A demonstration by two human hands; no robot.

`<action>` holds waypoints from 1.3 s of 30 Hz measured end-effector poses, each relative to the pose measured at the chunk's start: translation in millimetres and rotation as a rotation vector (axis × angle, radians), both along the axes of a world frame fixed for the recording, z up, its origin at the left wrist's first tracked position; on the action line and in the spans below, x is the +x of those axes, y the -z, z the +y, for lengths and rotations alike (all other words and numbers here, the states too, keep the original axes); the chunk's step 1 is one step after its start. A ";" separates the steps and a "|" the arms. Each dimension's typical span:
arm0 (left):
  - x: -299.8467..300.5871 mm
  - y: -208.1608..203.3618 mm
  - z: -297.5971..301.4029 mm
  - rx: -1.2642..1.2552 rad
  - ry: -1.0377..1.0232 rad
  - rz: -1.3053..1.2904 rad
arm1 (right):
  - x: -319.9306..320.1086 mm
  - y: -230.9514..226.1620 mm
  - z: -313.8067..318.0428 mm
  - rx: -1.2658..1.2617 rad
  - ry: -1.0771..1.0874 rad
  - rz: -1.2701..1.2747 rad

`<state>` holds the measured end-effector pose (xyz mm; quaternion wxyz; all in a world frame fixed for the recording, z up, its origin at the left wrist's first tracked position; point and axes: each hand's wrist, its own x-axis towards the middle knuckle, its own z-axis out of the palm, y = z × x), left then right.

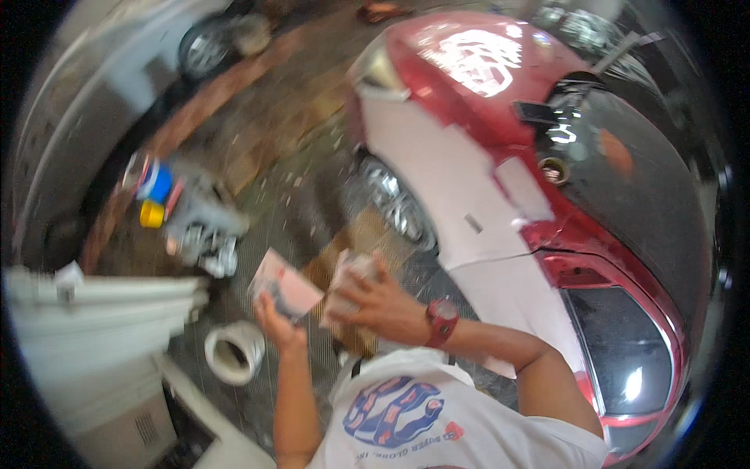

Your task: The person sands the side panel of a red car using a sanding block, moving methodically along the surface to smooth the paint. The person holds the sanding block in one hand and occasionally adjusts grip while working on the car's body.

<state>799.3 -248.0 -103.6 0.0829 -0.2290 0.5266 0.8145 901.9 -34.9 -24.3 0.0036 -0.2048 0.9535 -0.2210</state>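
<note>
My left hand point(280, 327) grips a flat, pinkish rectangular sheet point(289, 285) with grey smudges, tilted up in front of me. Close beside it, my right hand point(383, 309) is closed over a pale, blocky piece point(337, 285); its fingers cover much of this, and blur hides what kind it is. The two things are held near each other at chest height. A red watch point(442, 320) is on my right wrist. To the right stands a red car point(437, 117), its fender and door coated in pale pink point(469, 211).
A white cylindrical container point(234, 353) stands on the floor at left. Beyond it are a blue container point(155, 182), a yellow one point(151, 213) and crumpled silvery material point(209, 248). A round open can or roll point(553, 170) rests by the car's windshield. Another car point(117, 70) is far left.
</note>
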 end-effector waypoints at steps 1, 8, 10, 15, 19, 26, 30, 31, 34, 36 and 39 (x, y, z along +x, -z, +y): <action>-15.6 -9.2 14.4 0.081 0.043 -0.005 | -11.2 -11.5 12.8 -0.030 -0.008 0.036; -69.4 -99.9 130.8 0.309 0.318 0.064 | -84.9 3.2 97.3 -0.507 0.177 -0.077; -84.8 -92.1 132.1 0.325 0.367 0.039 | -104.6 -6.7 134.5 -0.190 0.263 -0.131; -126.8 -95.4 160.5 0.383 0.499 0.022 | -137.5 -43.7 144.4 -0.704 0.248 0.029; -182.4 -104.3 179.2 0.161 0.230 0.022 | -163.6 -83.9 141.0 -1.355 0.327 -0.308; -305.2 -103.0 206.0 0.179 0.362 0.191 | -239.6 -82.1 147.5 -1.110 0.636 -0.539; -386.5 -98.7 188.9 0.460 0.892 -0.034 | -275.5 -86.5 167.2 -1.448 0.854 -0.210; -404.3 -99.6 185.1 0.469 1.079 -0.082 | -290.3 -103.1 159.0 -1.642 0.893 -0.108; -431.7 -111.9 180.6 0.495 1.384 -0.190 | -321.7 -100.8 144.3 -1.813 0.863 -0.125; -450.7 -116.9 185.3 0.651 1.328 -0.250 | -326.0 -72.8 124.9 -1.799 0.902 -0.191; -484.3 -118.6 192.0 0.577 1.217 -0.240 | -337.7 -75.1 111.1 -1.136 1.208 -0.181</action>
